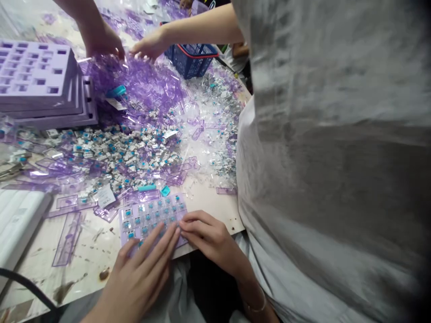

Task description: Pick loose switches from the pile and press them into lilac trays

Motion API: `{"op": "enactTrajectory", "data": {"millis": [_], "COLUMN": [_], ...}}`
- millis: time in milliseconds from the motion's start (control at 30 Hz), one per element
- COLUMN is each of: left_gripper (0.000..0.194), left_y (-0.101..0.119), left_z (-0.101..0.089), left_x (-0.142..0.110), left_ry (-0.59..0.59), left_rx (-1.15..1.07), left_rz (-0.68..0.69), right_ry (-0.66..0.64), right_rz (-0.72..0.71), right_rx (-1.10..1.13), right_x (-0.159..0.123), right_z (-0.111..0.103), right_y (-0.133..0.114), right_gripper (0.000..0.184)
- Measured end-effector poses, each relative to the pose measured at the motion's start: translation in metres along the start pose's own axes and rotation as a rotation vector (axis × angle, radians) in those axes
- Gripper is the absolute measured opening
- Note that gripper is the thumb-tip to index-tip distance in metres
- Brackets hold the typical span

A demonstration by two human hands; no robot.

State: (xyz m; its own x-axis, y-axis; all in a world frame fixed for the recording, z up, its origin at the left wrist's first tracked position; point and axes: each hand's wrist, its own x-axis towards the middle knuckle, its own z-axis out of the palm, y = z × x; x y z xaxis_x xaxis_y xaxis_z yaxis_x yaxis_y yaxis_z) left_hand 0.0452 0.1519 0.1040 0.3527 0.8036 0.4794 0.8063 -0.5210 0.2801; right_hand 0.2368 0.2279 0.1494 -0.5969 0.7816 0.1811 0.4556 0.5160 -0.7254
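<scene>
Two hands work over one lilac plastic tray (134, 220) of teal-stemmed keyboard switches (150, 220); in the head view we place it at the near edge of the white table (84, 255). We judge a knock there could tip the tray and unseat switches; a heap of loose switches (124, 157) lies just beyond it, so strays could mix in, and the two hands of a co-worker (103, 42) reaching into the clear purple housings (134, 87) could push parts toward it. The left hand (138, 278) is open, its fingers spread and laid across the tray; we see nothing held. The right hand (210, 237) is narrower, fingers curled close together at the tray's right side, touching it; whether they pinch a switch we cannot tell. Stacked purple fixtures (37, 76) stand to the left; a blue basket (190, 60) sits beyond the heap.
</scene>
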Motion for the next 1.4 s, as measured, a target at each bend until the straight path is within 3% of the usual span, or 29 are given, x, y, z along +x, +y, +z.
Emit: {"op": "enactTrajectory", "data": {"millis": [133,300,533,767,1200,1400], "left_gripper": [0.041,0.045,0.046,0.042,0.044,0.036], "left_y": [-0.001,0.003,0.007,0.008,0.017,0.01], "left_z": [-0.003,-0.002,0.003,0.011,0.015,0.018], "left_x": [0.003,0.001,0.002,0.001,0.003,0.003], "left_ry": [-0.062,-0.052,-0.007,0.056,0.13,0.205], "left_rx": [0.123,0.247,0.336,0.314,0.403,0.24], "left_rz": [0.103,0.231,0.215,0.192,0.168,0.136], "right_ry": [-0.039,-0.08,-0.027,0.057,0.1,0.136], "right_rz": [-0.005,-0.067,-0.195,-0.192,-0.202,-0.224], "right_rx": [-0.074,-0.3,-0.456,-0.472,-0.562,-0.634], "right_x": [0.003,-0.002,-0.007,-0.01,-0.016,-0.019], "right_z": [-0.003,0.0,0.007,0.014,0.019,0.028], "right_y": [-0.009,-0.02,-0.015,-0.014,-0.019,-0.02], "right_gripper": [0.014,0.026,0.027,0.03,0.038,0.041]}}
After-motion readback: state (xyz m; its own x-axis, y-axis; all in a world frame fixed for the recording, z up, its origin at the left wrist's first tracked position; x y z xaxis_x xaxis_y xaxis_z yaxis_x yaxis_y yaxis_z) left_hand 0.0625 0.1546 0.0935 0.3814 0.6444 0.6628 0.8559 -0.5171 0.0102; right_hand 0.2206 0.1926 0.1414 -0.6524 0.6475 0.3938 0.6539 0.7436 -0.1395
